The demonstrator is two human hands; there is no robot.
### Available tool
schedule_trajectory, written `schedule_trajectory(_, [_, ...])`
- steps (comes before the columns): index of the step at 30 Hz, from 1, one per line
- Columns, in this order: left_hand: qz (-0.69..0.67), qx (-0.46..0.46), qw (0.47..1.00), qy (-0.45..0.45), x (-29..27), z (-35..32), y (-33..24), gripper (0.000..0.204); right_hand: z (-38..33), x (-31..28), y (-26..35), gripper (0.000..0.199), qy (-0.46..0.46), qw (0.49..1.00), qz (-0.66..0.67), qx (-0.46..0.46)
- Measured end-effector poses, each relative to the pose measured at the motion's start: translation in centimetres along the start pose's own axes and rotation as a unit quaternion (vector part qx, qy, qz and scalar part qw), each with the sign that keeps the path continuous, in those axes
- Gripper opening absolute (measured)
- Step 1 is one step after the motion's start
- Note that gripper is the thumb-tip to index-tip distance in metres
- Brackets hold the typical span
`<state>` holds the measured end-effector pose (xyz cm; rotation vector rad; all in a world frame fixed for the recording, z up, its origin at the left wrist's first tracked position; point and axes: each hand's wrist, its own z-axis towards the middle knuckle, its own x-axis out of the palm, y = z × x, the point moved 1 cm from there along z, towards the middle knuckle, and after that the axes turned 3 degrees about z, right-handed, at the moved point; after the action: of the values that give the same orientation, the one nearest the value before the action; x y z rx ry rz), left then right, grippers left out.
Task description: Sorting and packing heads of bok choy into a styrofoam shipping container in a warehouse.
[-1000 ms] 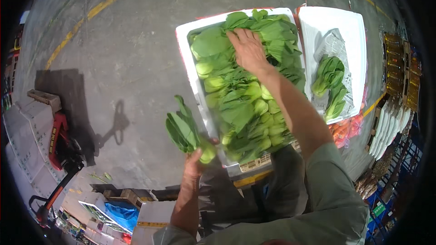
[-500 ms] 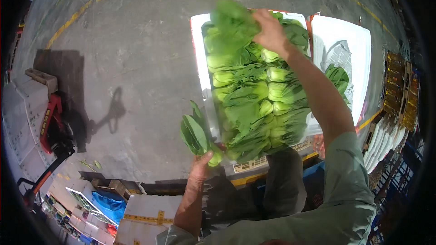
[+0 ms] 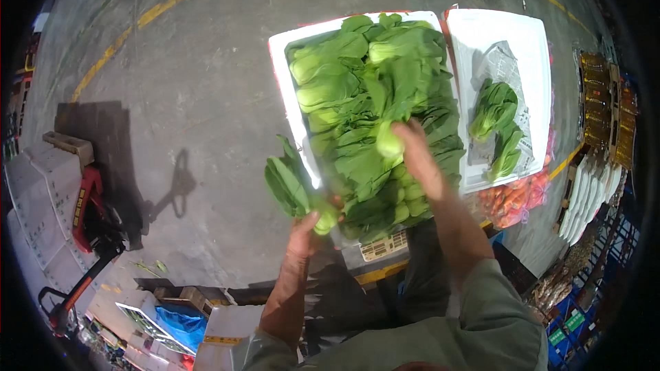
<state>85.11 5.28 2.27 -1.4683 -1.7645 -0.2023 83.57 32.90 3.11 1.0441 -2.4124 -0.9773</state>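
My left hand [image 3: 302,235] is closed around the pale base of a bok choy [image 3: 289,185], its dark leaves pointing up and left, beside the near left corner of a white foam box [image 3: 278,48]. Rows of bok choy [image 3: 330,93] fill that box. Above its middle, my right hand [image 3: 416,151] grips another bok choy [image 3: 389,141] by the base, leaves pointing away from me. To the right, a white foam lid or shallow tray [image 3: 509,25] carries a grey printed sheet [image 3: 507,62] with two bok choy [image 3: 496,106] on it.
Mesh bags of orange vegetables [image 3: 509,203] lie below the white tray. A cream plastic crate [image 3: 383,246] shows under the box's near edge. At far left stands a red and black hand truck [image 3: 86,206] by white boxes. Pallets with bottles [image 3: 597,110] are at right.
My right hand has come from the box's far side back to its middle and now holds a bok choy by its base. The left hand keeps its bok choy. The view has shifted slightly.
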Motion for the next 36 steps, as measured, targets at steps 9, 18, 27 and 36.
schedule_trajectory(9, [-0.033,0.053,0.997,-0.047,0.3,4.2,-0.6,0.065,-8.1,7.6,-1.2,0.069,0.014,0.823,-0.457,-0.339])
schedule_trajectory(18, [0.043,0.04,0.998,-0.037,0.2,-3.4,-0.8,0.085,-20.3,7.9,10.2,0.049,0.24,0.832,-0.339,-0.366])
schedule_trajectory(27, [0.043,0.023,0.997,-0.057,-2.7,-3.6,-1.2,0.085,-22.8,11.2,8.5,0.042,-0.079,0.846,-0.178,-0.496])
schedule_trajectory(36, [0.045,-0.002,0.997,-0.068,-3.7,-3.2,-2.1,0.084,-19.9,8.4,8.5,0.04,-0.051,0.811,-0.239,-0.532])
